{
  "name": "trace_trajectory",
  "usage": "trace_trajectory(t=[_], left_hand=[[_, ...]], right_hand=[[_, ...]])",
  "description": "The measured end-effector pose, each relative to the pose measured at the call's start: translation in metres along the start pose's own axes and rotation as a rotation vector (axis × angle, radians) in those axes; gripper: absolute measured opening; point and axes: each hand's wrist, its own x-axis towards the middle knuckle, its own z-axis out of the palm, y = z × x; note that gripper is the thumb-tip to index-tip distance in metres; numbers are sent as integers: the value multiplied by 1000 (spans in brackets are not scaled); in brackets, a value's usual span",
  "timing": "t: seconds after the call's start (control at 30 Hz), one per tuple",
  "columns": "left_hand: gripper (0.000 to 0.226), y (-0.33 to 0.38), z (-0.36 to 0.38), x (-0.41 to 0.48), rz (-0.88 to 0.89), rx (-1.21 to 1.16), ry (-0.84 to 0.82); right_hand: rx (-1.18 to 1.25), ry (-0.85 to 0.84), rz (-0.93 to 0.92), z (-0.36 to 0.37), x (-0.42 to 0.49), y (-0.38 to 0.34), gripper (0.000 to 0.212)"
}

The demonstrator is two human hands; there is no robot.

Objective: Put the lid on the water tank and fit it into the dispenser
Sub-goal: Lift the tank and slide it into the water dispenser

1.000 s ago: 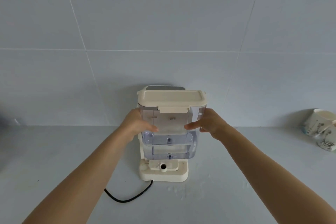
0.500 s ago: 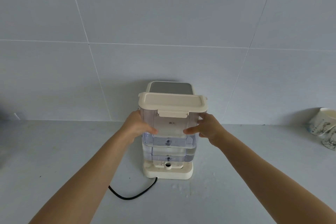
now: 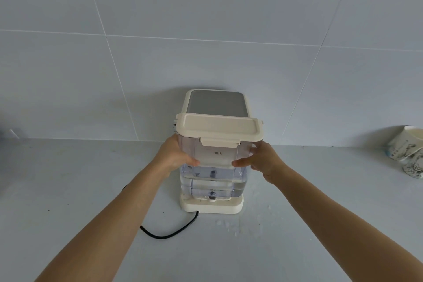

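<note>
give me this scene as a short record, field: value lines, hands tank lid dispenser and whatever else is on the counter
left hand: grips tank's left side
right hand: grips tank's right side
water tank: clear, part filled, upright on dispenser base
lid: cream, on tank
dispenser: cream, against wall
cord: black, on counter
paper cups: far right

Bare counter (image 3: 68,190) left; cups (image 3: 407,151) far right.
</note>
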Motion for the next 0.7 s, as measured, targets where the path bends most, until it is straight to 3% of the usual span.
trace_trajectory(t=[0.7], left_hand=[[77, -30, 2, 11, 30, 89, 4]], right_hand=[[-136, 69, 5, 8, 9, 23, 76]])
